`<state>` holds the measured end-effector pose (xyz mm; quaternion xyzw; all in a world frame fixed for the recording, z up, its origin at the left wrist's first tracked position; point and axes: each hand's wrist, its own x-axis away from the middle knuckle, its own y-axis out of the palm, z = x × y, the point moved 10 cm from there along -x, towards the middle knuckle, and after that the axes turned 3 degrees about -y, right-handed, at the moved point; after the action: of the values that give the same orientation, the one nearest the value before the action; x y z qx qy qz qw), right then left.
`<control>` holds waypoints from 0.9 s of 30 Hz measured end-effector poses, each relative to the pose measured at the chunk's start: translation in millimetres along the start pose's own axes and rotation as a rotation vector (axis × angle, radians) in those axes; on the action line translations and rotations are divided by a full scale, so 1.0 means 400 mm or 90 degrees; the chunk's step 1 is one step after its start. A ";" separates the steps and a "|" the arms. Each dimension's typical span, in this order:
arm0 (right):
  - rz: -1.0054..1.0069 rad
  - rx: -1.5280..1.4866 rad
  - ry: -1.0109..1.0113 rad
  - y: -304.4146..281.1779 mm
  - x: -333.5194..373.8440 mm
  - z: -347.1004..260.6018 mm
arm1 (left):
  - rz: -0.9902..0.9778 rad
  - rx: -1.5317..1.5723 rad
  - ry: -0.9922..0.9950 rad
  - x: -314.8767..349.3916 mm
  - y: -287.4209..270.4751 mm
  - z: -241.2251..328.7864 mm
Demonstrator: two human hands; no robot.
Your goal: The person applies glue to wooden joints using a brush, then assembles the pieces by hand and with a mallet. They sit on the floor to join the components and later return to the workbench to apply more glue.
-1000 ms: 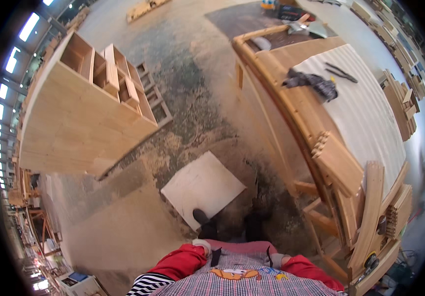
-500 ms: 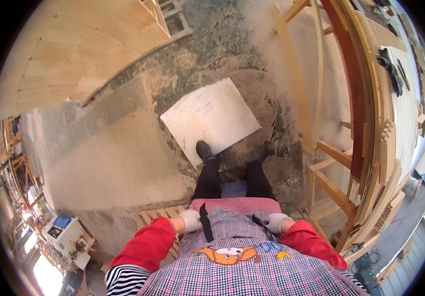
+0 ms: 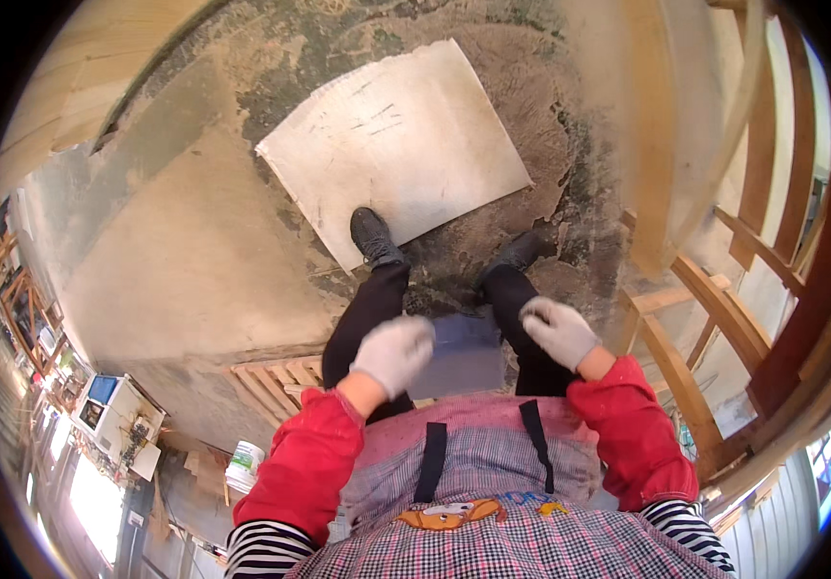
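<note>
Head view: left hand (image 3: 396, 353) and right hand (image 3: 560, 333) are near the legs (image 3: 374, 299), how wide I cannot tell; mind the white board (image 3: 406, 135) underfoot.

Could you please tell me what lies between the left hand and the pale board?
In the head view, the left leg and dark floor show between the left hand and the board.

Arrangement on the floor (image 3: 174, 289).
Sheet (image 3: 406, 145) ahead, left shoe (image 3: 373, 235) on its near edge; wooden frame (image 3: 678, 376) at right; slatted wood (image 3: 271, 386) at left, bucket (image 3: 245, 466) rearward of it.
</note>
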<state>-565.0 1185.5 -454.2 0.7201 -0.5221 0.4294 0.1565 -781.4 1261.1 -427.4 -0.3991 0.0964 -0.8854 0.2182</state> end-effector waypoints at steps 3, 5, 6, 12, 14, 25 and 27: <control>0.066 -0.154 0.015 0.014 -0.171 0.042 | 0.219 0.246 -0.073 -0.210 -0.096 -0.120; 0.056 -0.158 -0.016 0.044 -0.241 0.044 | 0.243 0.464 -0.086 -0.296 -0.091 -0.203; 0.051 -0.161 -0.033 0.055 -0.272 0.052 | 0.252 0.547 -0.072 -0.326 -0.082 -0.246; 0.021 -0.005 -0.258 -0.028 -0.245 -0.133 | 0.194 0.175 0.042 -0.345 -0.185 -0.125; 0.073 -0.104 -0.285 -0.072 -0.209 -0.153 | 0.204 0.149 0.055 -0.321 -0.202 -0.122; 0.273 0.320 -0.399 0.051 -0.045 -0.102 | 0.210 -0.217 0.163 -0.196 -0.109 -0.105; 0.241 0.287 -0.373 0.079 -0.069 -0.042 | 0.166 -0.368 0.171 -0.163 -0.041 -0.169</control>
<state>-603.3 1201.0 -472.8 0.7193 -0.5610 0.3306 -0.2421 -799.0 1305.5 -509.8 -0.3083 0.4214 -0.8307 0.1929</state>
